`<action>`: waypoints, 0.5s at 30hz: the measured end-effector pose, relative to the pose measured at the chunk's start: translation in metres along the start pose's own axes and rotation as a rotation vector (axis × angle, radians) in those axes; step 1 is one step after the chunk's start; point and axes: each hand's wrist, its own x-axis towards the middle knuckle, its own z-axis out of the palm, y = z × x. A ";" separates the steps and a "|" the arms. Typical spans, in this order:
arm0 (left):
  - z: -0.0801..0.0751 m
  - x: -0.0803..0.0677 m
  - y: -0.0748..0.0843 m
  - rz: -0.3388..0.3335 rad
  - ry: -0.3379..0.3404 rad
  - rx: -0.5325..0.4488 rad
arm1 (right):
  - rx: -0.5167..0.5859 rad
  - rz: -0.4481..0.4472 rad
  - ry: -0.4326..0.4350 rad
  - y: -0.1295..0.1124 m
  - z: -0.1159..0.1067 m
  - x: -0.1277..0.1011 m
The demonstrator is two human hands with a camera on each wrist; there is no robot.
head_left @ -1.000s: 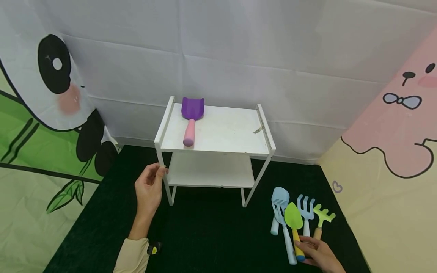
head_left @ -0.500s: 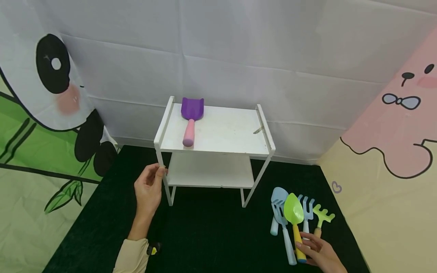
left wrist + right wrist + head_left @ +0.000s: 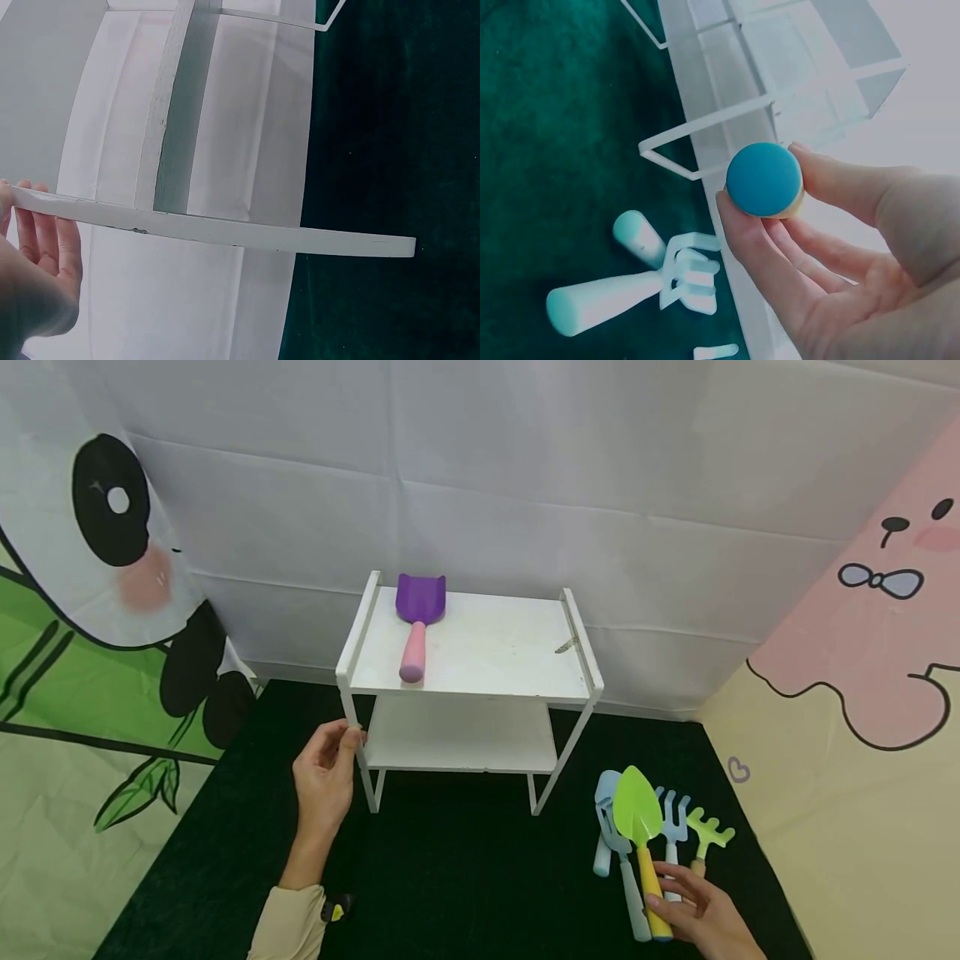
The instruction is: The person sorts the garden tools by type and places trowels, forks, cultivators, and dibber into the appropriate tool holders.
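The trowel [image 3: 638, 823] was at the lower right of the head view, its green blade tilted up and leftward over part of a fork [image 3: 636, 906] and a blue shovel [image 3: 602, 857]; the right hand [image 3: 701, 914] had it by the yellow handle, thumb on one side and fingertips on the other, closed only as far as the handle's thickness; the right wrist view showed the blue end of that handle pinched near the centre of the frame, with other tools lying on the cloth [image 3: 450, 877] at lower left. The left hand [image 3: 324, 785], left of centre in the head view, pinched the front left leg of the rack [image 3: 495, 643], the thumb and fingers nearly meeting around it. On the rack's top board, toward its left end, lay a purple scoop [image 3: 419, 610]; a second fork [image 3: 672, 827] and a rake [image 3: 709, 831] were just right of the trowel. The step in hand looked to be lifting the trowel out of the group; the next move seemed to call for a firm pinch, and for raising the blade clear without dragging its neighbours, while the left hand steadied the rack.
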 end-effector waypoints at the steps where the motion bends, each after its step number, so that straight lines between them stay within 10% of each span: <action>1: 0.000 0.000 0.000 -0.002 -0.001 -0.002 | 0.005 -0.004 0.000 -0.002 0.001 -0.002; 15: 0.001 0.000 -0.003 -0.019 0.008 0.003 | -0.082 -0.077 0.031 -0.033 0.018 -0.020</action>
